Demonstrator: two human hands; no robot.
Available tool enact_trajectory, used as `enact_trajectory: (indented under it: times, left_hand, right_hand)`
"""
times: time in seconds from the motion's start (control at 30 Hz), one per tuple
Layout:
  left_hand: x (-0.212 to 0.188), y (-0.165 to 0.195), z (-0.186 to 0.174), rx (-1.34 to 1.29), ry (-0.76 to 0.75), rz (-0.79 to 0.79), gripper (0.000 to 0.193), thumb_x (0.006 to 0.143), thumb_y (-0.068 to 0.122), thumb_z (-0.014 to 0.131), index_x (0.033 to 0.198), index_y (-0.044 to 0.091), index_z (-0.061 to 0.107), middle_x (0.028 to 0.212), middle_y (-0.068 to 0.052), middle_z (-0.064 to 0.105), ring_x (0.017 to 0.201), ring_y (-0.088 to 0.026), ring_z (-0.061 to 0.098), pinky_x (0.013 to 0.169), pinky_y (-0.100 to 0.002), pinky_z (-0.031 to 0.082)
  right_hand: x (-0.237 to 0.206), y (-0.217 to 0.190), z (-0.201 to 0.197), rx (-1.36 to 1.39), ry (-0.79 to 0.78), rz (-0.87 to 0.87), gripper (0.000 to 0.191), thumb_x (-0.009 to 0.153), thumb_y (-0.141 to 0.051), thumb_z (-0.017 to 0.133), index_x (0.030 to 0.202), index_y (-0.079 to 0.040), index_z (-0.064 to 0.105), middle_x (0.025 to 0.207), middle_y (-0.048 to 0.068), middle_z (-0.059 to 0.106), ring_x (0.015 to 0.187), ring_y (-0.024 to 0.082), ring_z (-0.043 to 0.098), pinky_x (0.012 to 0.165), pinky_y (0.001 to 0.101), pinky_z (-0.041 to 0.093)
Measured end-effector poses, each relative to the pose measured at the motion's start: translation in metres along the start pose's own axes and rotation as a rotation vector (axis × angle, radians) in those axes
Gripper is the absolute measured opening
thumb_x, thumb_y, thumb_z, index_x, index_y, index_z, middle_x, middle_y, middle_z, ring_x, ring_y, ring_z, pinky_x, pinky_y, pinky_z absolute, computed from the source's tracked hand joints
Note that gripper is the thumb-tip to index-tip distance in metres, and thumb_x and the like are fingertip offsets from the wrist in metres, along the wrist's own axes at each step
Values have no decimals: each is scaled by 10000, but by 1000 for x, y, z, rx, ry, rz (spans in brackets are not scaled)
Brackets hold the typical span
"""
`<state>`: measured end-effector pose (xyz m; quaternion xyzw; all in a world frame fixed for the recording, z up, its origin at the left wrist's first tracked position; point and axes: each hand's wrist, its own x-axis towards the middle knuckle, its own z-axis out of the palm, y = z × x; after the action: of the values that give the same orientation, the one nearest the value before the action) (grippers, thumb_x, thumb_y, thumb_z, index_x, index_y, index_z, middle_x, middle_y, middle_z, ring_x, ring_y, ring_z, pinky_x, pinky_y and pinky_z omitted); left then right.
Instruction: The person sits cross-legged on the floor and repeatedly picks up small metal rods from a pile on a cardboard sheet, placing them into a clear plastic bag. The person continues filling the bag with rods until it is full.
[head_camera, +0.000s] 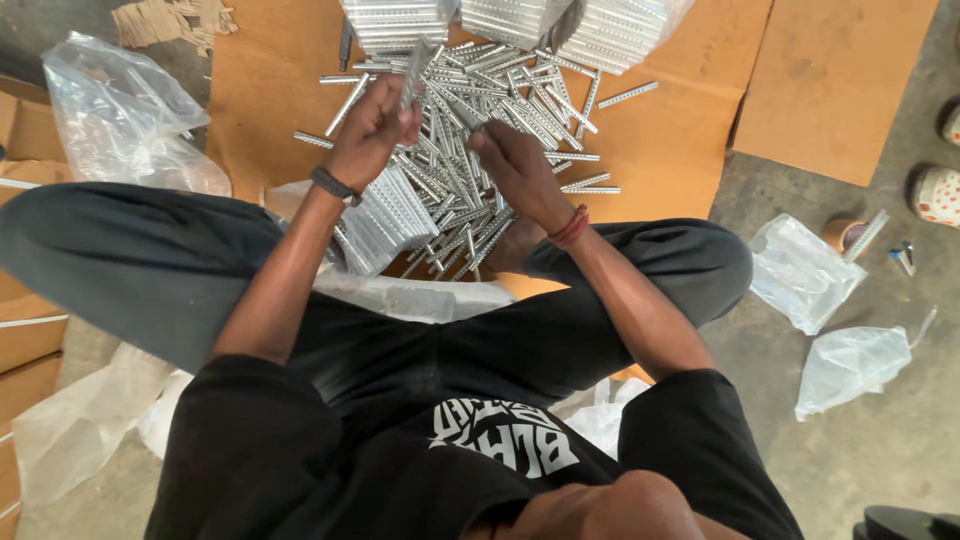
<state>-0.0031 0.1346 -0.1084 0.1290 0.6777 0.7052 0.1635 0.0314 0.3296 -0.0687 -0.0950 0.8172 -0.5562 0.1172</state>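
I sit cross-legged on the floor over a loose pile of thin silver metal strips (500, 130) spread on a sheet of brown cardboard (680, 130). My left hand (372, 130) is closed around a few of these strips, which stick up from the fist. My right hand (515, 170) reaches into the pile and its fingers pinch a strip. A neat stack of strips (385, 225) lies by my left wrist, close to my knee. Three more bundled stacks (510, 20) sit at the far edge of the pile.
A clear plastic bag (120, 110) lies to the left, with two more (800, 270) on the concrete floor at right. A tape roll (845, 233) sits near them. Another person's spotted shoe (935, 195) is at the right edge. Cardboard boxes (25, 340) line the left.
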Motion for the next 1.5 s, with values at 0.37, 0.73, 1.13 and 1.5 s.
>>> enact_trajectory:
  times: [0.37, 0.73, 1.13, 1.5]
  left_hand:
    - [-8, 9, 5, 344, -63, 134, 193, 870, 134, 470, 1025, 20, 491, 717, -30, 460, 611, -97, 396, 523, -234, 341]
    - [-19, 7, 11, 1076, -183, 404, 120, 812, 177, 520, 817, 68, 571, 603, -42, 521, 469, -191, 487, 382, -296, 338]
    - [3, -29, -8, 1153, -157, 451, 87, 825, 140, 506, 834, 63, 546, 727, -114, 561, 693, -282, 522, 599, -389, 400]
    - [-61, -39, -75, 1502, -372, -664, 282, 595, 227, 646, 794, 28, 626, 817, -186, 592, 783, -322, 565, 668, -397, 446]
  right_hand:
    - [5, -24, -22, -466, 153, -296, 157, 791, -171, 549, 857, -29, 538, 552, 103, 481, 488, 260, 485, 447, 346, 348]
    - [5, 10, -23, -544, -334, -185, 189, 787, -221, 564, 684, -64, 547, 546, 91, 495, 528, 275, 496, 482, 364, 366]
    - [2, 20, -72, -692, 190, -240, 164, 824, -179, 626, 773, -40, 555, 534, 92, 487, 477, 268, 486, 437, 345, 350]
    - [-3, 41, -56, -760, 220, -432, 144, 771, -130, 621, 859, -54, 536, 700, 78, 545, 600, 263, 526, 499, 333, 398]
